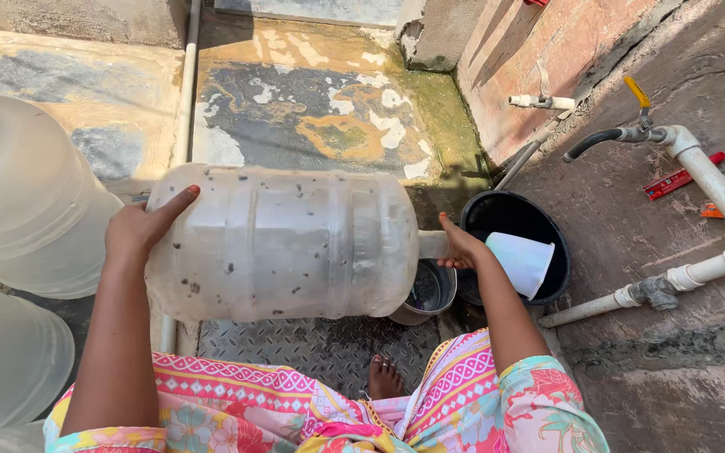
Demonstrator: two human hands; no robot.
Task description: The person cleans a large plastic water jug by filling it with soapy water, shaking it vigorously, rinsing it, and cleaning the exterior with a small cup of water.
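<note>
While the large clear water jug [283, 243] lies on its side, held off the ground above the metal tread plate [312, 348], its wall shows dark specks throughout and no standing water is visible inside. The left hand [140, 231] presses flat against the jug's base, fingers spread, thumb over the upper edge. The right hand [461, 250] is closed about the neck [434, 244] at the mouth end. Directly beneath the mouth sits a small steel pot [426, 294]; just beside it stands a black bucket [539, 239] with a white plastic cup [522, 262] resting in it.

Judged from this posture, the step in hand is rinsing or draining the jug, mouth kept over the pot. The next move calls for a firm two-handed hold and a controlled tilt or shake, since the smooth wall may slip. Further clear jugs [23, 197] stand at the left, and a white pipe [719, 189] with a yellow-handled tap [639, 96] runs at the right.
</note>
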